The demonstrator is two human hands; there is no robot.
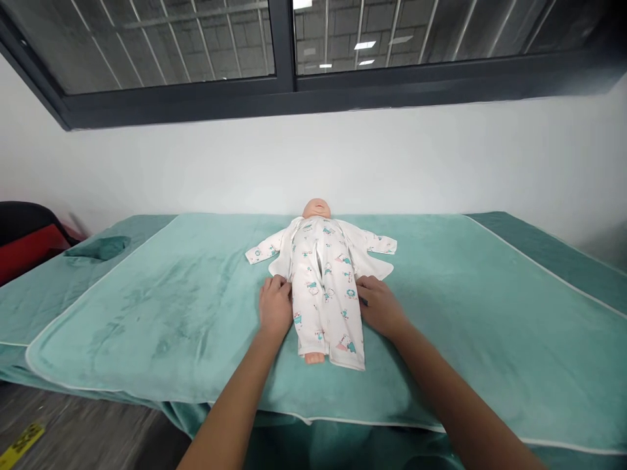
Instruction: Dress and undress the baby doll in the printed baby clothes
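A baby doll [316, 209] lies on its back in the middle of a teal blanket [147, 313], head towards the wall. It wears a white printed romper [326, 287] that is open down the front of the chest, with the flaps spread to both sides. My left hand [275, 305] rests at the doll's left side, fingers curled on the romper's edge near the hip. On the opposite side, my right hand [378, 303] has its fingers closed on the romper's other edge. One bare doll foot [314, 358] sticks out of a leg.
The blanket covers a wide table with a darker teal cover [548, 251] beneath it. A small folded teal cloth [100, 248] lies at the far left. A red and black chair [24, 238] stands off the left edge. A white wall and a dark-framed window are behind.
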